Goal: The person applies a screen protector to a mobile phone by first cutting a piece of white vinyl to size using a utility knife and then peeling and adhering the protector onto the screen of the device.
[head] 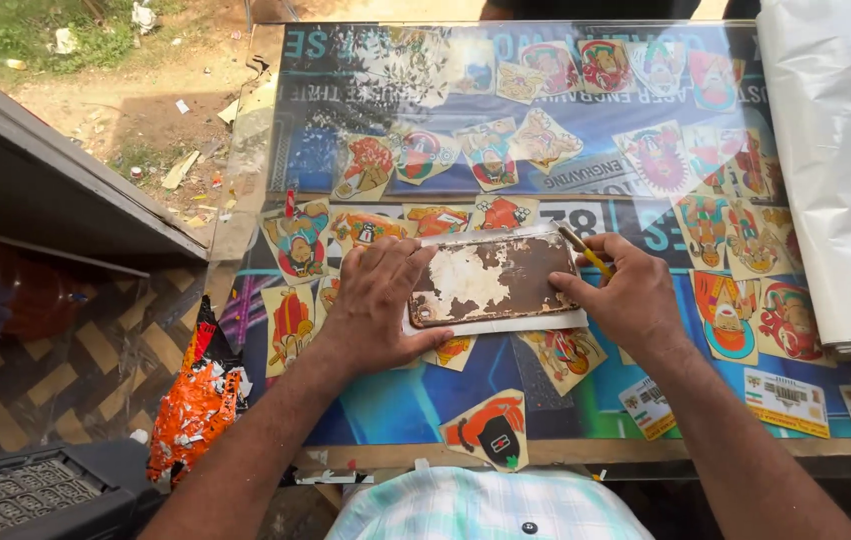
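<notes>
The flat brown rounded-corner rectangular panel w/ a patchy, peeling whitish film (493, 280) lies at frame centre, on a white sheet (545, 322) that shows along its lower and right edges, all on top of the glass-covered counter (395, 400) w/ colourful printed stickers under the glass. Panel's long axis runs left-right across the frame, tilted a little, right end higher. Left hand (377, 300) sits at the panel's left end: palm down, fingers spread and flat, fingertips pressing on the left short edge and the surface just beside it, thumb below toward the lower left corner — pinning, not wrapping anything. Right hand (628, 290) is at the right end, fingers curled closed around a thin yellow-handled blade tool (585, 252), which points up-left so its tip meets the panel's upper right corner; thumb rests against the right short edge. So both hands touch the panel, one per end, the panel lying between them; the tool side is the right. Look of the panel: dark brown w/ glossy patches, big irregular cream-white blotch left of centre, smaller flakes toward the right, edges scuffed. Elsewhere: a large white plastic roll (835, 170) at the right of the frame, lying on the counter, well apart from the hands; a crumpled orange-and-white wrapper (195, 400) at lower left off the counter edge; dirt ground w/ litter at upper left.
</notes>
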